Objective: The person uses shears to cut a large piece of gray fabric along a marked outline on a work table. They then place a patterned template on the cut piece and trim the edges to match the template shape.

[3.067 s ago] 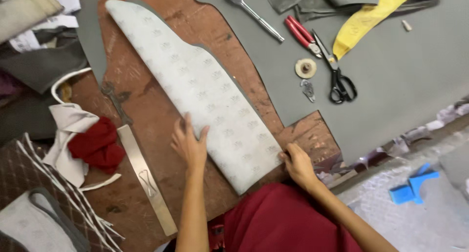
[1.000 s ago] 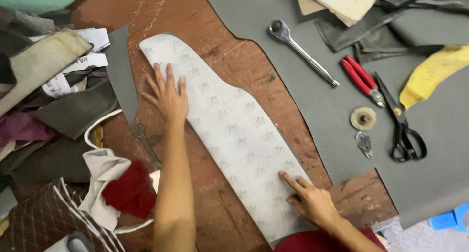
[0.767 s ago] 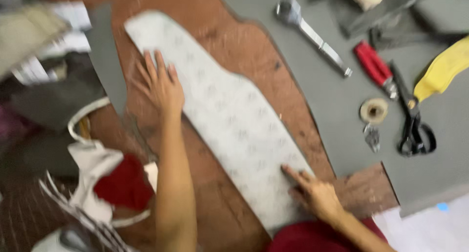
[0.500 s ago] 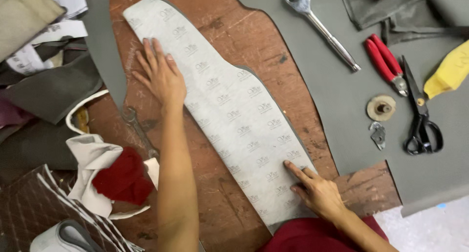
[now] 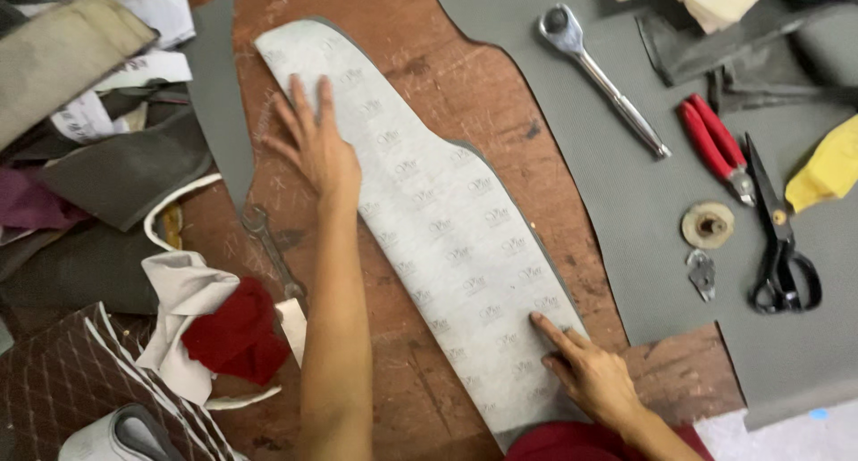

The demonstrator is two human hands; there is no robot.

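Note:
A long pale grey-white patterned piece [image 5: 429, 211] lies diagonally across the brown wooden table [image 5: 465, 77], with a grey edge showing under it. My left hand [image 5: 313, 144] lies flat, fingers spread, on its upper left part. Lower down, my right hand [image 5: 590, 372] presses on the piece near its lower right edge, index finger stretched out. Neither hand holds anything.
A large grey sheet [image 5: 626, 184] covers the table's right side, bearing a ratchet wrench [image 5: 603, 77], red-handled pliers [image 5: 715, 148], black scissors [image 5: 778, 238], a small round disc [image 5: 708, 224] and a yellow cloth [image 5: 827, 171]. Fabric scraps and a dark red cloth [image 5: 237, 331] pile at left; a spanner [image 5: 273, 255] lies beside my forearm.
My left hand slid from the lower part of the piece up to its upper part and stays there. My right hand keeps pressing the lower end. The view shifted.

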